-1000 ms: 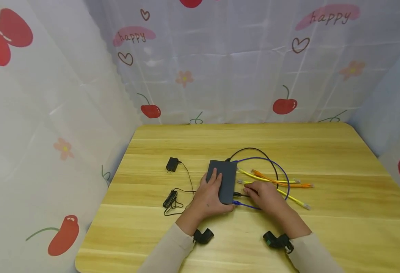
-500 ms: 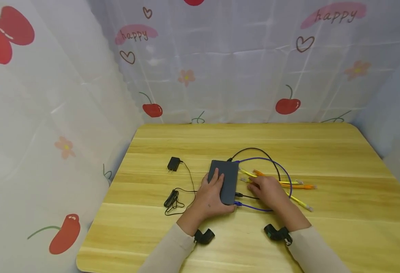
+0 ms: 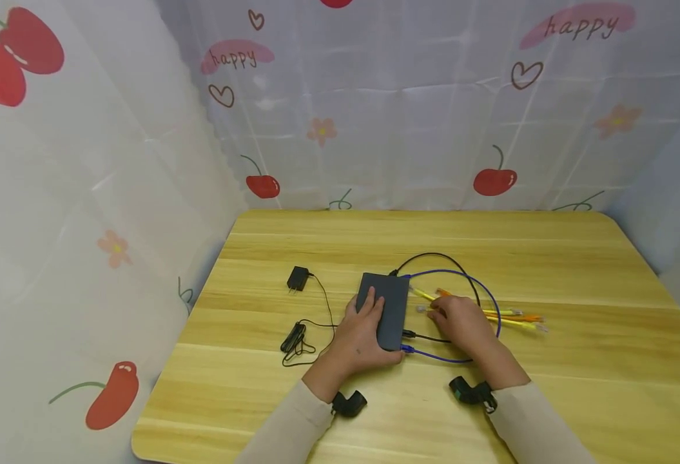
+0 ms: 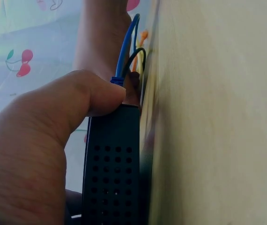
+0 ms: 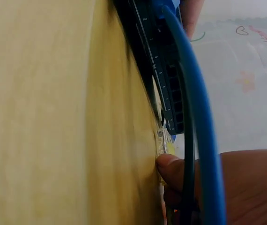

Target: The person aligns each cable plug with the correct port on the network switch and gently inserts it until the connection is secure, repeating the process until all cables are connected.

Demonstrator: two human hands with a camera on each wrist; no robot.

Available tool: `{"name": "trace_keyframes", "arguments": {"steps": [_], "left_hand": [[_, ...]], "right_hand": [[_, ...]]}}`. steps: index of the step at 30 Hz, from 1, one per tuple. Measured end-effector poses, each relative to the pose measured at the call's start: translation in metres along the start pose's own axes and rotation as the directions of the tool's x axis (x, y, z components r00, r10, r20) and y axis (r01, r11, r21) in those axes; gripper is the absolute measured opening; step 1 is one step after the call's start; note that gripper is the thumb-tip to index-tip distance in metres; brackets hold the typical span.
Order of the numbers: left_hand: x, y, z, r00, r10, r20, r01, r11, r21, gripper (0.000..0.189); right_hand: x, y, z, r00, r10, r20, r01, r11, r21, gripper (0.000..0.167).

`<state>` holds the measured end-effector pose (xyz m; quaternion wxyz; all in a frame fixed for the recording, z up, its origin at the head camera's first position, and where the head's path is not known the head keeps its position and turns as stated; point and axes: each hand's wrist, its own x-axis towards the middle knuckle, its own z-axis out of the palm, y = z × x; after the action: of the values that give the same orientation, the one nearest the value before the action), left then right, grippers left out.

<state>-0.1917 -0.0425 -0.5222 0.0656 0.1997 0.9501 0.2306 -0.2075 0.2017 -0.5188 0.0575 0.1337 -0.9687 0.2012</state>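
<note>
A dark flat network switch (image 3: pixel 394 299) lies on the table, a row of square ports along its right side in the right wrist view. My left hand (image 3: pixel 358 335) holds it, fingers spread over the top and thumb (image 4: pixel 106 96) at the near corner beside a blue plug (image 4: pixel 117 80). My right hand (image 3: pixel 463 322) pinches a yellow network cable (image 3: pixel 528 326) just behind its clear plug (image 5: pixel 162 139), which points toward the ports. A blue cable (image 3: pixel 481 287) and a black cable (image 3: pixel 432 254) loop from the switch's far end to its near end, passing around my right hand.
Under and beyond the right hand lie another yellow cable (image 3: pixel 421 294) and an orange cable (image 3: pixel 534 318). A black power adapter (image 3: pixel 298 278) and a bundled black cord (image 3: pixel 293 338) lie left of the switch. A printed curtain (image 3: pixel 392 116) stands behind the table.
My right hand has shifted slightly away from me, along the port side. The pinched yellow cable's free end has swung farther back, toward the orange cable. My left hand stays on the switch.
</note>
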Motion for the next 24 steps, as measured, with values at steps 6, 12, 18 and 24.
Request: {"name": "trace_keyframes", "arguments": {"steps": [6, 12, 18, 24], "left_hand": [[0.000, 0.000, 0.001, 1.000, -0.004, 0.009, 0.004, 1.000, -0.004, 0.116], [-0.001, 0.000, 0.000, 1.000, -0.018, 0.006, 0.018, 1.000, -0.021, 0.115], [-0.001, -0.001, 0.001, 1.000, -0.016, -0.004, 0.016, 0.999, -0.030, 0.115], [0.000, -0.001, 0.001, 1.000, -0.004, -0.016, 0.004, 1.000, -0.022, 0.115]], "right_hand": [[-0.006, -0.002, -0.003, 0.999, -0.048, -0.009, 0.048, 0.999, -0.025, 0.011], [-0.012, -0.001, -0.002, 0.996, -0.087, -0.026, 0.088, 0.996, 0.022, 0.012], [-0.014, 0.002, 0.003, 0.990, -0.124, -0.064, 0.127, 0.991, 0.046, 0.010], [-0.016, 0.004, 0.006, 0.985, -0.143, -0.100, 0.148, 0.988, 0.046, 0.013]]}}
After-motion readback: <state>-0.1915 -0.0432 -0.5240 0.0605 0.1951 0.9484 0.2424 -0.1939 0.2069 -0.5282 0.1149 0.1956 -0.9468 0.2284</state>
